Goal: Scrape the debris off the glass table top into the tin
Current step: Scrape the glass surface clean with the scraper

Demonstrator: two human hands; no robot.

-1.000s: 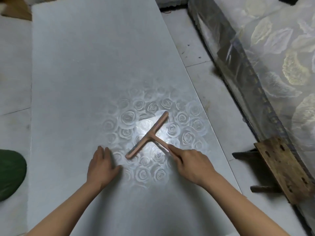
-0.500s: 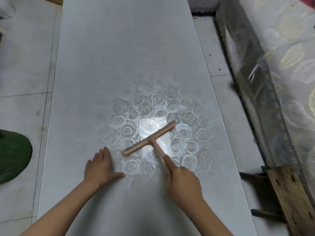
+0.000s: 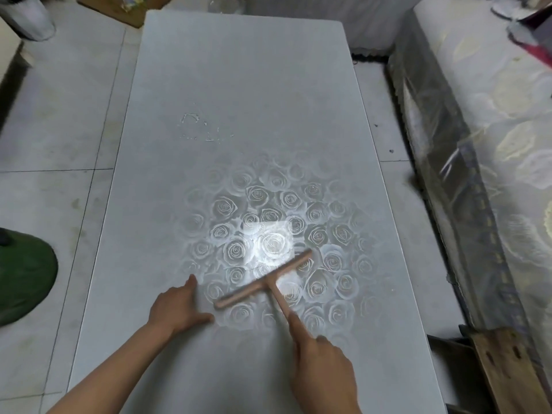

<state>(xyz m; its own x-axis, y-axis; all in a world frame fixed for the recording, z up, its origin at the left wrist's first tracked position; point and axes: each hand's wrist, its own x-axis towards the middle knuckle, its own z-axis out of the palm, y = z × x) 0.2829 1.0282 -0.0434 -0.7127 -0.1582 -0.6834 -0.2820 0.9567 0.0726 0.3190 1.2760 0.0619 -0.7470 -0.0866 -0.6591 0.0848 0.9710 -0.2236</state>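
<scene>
The view has lifted in the last second: the far end of the counter (image 3: 245, 70) now shows, and with it a faint ring of whitish debris (image 3: 201, 128) on the glass, left of centre and well beyond the tool. Meanwhile the T-shaped scraper (image 3: 264, 280) has swung its crossbar from steeply slanted to nearly crosswise. I judge it is being squared up for a push toward that residue, so the real scraping has barely begun.

The right hand (image 3: 324, 369) grasps the scraper's handle, index finger laid along it, with the crossbar resting on the rose-patterned patch under the lamp glare. The left hand (image 3: 179, 309) lies flat and released on the glass, just beside the crossbar's near-left end, holding nothing.

No tin is in view, so where the debris must end up cannot be told. Nothing lies on the glass between blade and debris. Off the counter, a green object (image 3: 24, 273) sits on the floor at left, a plastic-wrapped mattress (image 3: 478, 144) runs along the right, and a wooden stool (image 3: 504, 369) stands near right.
</scene>
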